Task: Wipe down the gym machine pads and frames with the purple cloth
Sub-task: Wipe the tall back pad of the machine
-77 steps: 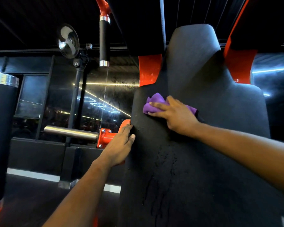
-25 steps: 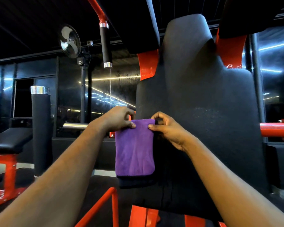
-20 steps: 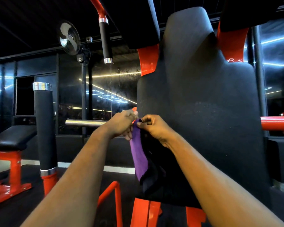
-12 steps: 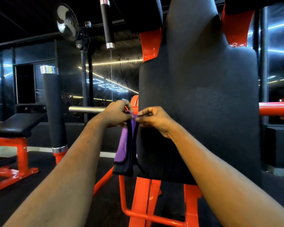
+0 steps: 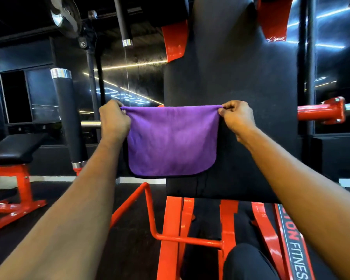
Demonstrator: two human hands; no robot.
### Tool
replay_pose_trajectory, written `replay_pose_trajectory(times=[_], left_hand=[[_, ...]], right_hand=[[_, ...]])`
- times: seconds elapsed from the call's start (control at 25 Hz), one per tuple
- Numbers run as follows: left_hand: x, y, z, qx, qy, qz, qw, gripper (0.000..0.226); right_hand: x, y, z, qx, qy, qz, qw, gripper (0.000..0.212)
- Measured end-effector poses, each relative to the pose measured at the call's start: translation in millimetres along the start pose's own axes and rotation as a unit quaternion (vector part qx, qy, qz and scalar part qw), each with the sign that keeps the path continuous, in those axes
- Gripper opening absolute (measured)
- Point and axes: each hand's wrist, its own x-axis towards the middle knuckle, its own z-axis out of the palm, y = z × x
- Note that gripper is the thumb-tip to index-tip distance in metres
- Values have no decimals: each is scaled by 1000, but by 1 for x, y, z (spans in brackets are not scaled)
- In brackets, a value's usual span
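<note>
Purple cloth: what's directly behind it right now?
Behind the purple cloth, held spread between the left hand and right hand, stands the black back pad. The pad's lower-left part and left edge are covered, so their condition cannot be seen.

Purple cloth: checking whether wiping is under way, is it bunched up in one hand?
No, the left hand and right hand each pinch a top corner of the purple cloth, which hangs spread open.
</note>
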Motion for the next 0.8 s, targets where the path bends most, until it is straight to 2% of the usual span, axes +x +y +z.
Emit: replay_pose_trajectory(times=[0.2, 0.4, 0.6, 0.68, 0.8], left_hand=[[-18, 17, 7, -53, 70, -3, 996, 25], [-34, 34, 15, -83, 123, -17, 989, 22], [-33, 13, 26, -34, 31, -57, 997, 42], [-34, 8, 29, -37, 34, -55, 997, 45], [-37, 5, 26, -73, 88, -34, 993, 42]], right_hand=[[-6, -7, -5, 36, 74, 30, 996, 36], [-22, -8, 1, -23, 184, -18, 982, 46], [-12, 11, -1, -55, 139, 54, 987, 57], [-8, 17, -1, -21, 100, 75, 992, 61], [-8, 19, -2, 30, 41, 70, 996, 65]])
